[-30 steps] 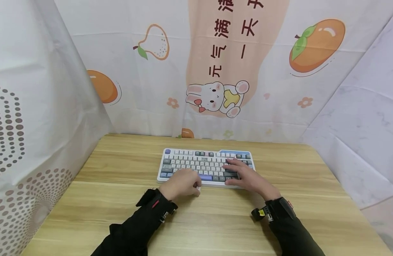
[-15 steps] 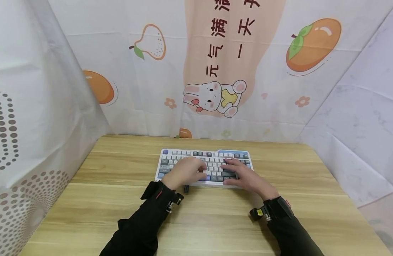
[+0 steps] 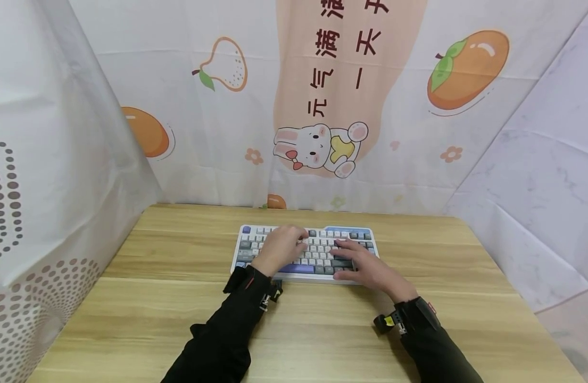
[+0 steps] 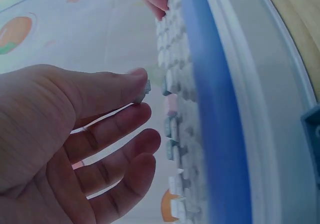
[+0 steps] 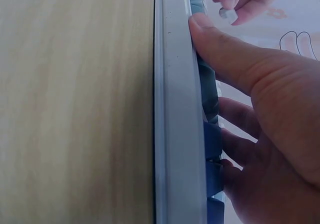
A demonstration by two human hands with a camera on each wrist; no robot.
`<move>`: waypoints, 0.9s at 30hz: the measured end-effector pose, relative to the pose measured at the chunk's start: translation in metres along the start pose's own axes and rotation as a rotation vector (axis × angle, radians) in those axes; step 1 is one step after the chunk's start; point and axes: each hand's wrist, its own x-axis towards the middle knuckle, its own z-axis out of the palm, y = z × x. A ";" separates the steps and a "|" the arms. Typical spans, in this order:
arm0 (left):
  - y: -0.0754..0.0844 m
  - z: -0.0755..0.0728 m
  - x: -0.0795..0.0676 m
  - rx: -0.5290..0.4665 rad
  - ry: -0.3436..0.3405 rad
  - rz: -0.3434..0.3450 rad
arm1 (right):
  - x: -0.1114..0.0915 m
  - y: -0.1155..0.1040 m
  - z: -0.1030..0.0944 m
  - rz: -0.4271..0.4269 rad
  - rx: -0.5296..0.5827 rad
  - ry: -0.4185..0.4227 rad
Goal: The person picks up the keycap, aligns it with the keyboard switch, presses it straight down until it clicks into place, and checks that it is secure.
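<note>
The keyboard (image 3: 300, 278), with white, grey, blue and purple keys, lies near the back of the table. My left hand (image 3: 280, 249) is above its left-middle part. Between thumb and index finger it pinches a small light-grey keycap (image 4: 144, 91); the right wrist view shows the keycap (image 5: 228, 15) too, apart from the keys. The other left fingers curve loosely. My right hand (image 3: 367, 267) rests on the keyboard's right end. Its thumb (image 5: 220, 46) lies at the front frame edge, the other fingers over the keys, relaxed.
Wooden table (image 3: 332, 340) surrounds the keyboard. Partly cut off in the left wrist view, a small dark object (image 4: 312, 134) lies in front of the keyboard; its kind is unclear. A printed cloth (image 3: 217, 175) hangs behind the table, with more cloth at both sides.
My left hand has gone from the keyboard's front edge up and forward over the keys, carrying the keycap. My right hand has kept its place on the keyboard.
</note>
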 end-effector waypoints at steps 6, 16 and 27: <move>-0.011 0.006 0.004 0.039 0.012 0.045 | 0.001 -0.002 -0.002 0.009 -0.009 -0.005; -0.017 0.013 0.008 0.073 0.038 0.080 | 0.001 -0.001 -0.002 0.032 -0.018 -0.026; -0.020 0.020 0.010 0.118 0.108 0.096 | 0.001 0.000 -0.001 0.023 -0.018 -0.012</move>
